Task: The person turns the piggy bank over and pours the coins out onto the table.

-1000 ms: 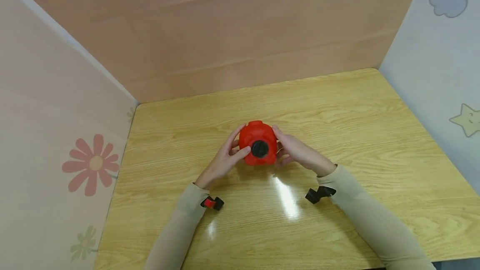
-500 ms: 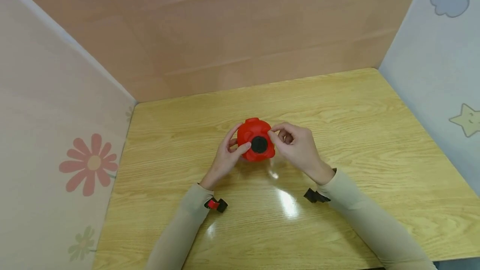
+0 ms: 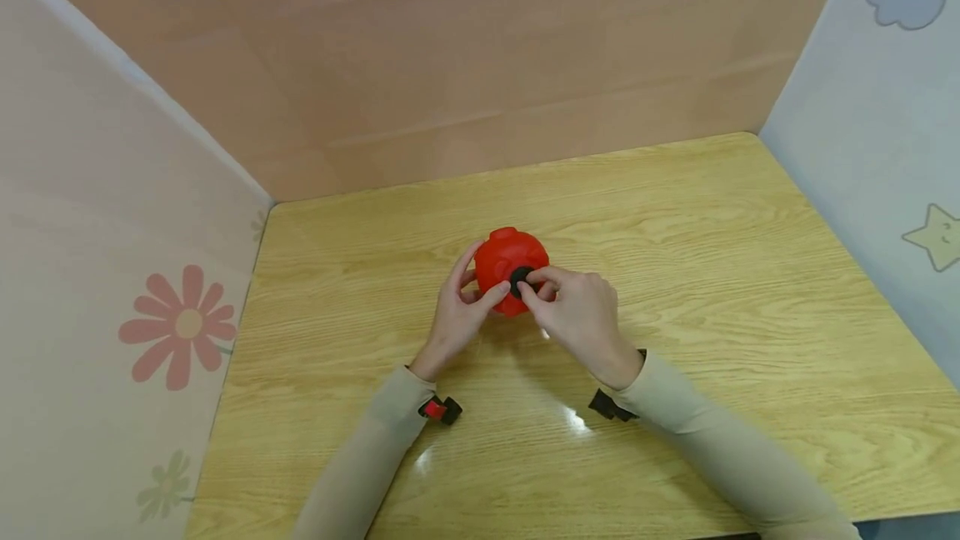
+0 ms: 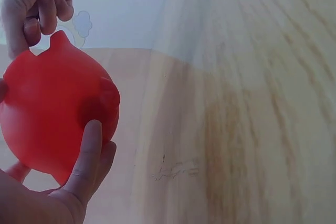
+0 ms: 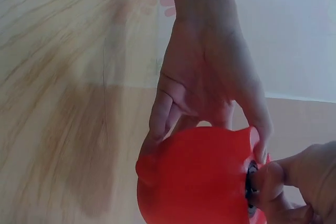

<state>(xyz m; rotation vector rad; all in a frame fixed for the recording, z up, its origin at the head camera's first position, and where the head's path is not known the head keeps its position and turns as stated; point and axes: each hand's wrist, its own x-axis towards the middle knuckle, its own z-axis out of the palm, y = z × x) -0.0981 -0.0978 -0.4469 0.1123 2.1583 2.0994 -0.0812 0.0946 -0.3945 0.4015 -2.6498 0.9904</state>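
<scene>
A glossy red piggy bank (image 3: 501, 255), rounded with short stubs, is held above the table in the head view. Its underside, with a round black plug (image 3: 517, 280), faces me. My left hand (image 3: 456, 317) grips the bank from the left, thumb close to the plug and fingers around the side. With thumb and forefinger my right hand (image 3: 581, 312) pinches the plug's edge. In the right wrist view the plug (image 5: 252, 179) is partly covered by those fingers. The left wrist view shows the smooth red body (image 4: 58, 103) with the left thumb on it; the plug is hidden there.
The wood-grain table (image 3: 360, 273) lies under both arms. A tan panel (image 3: 480, 65) stands along its back edge. A pale wall with flower prints (image 3: 90, 273) is on the left, and one with a star and cloud (image 3: 885, 148) on the right.
My right hand has left the bank's right side and come over to pinch the black plug. The bank has turned slightly and risen a little in the head view; the left hand keeps its grip.
</scene>
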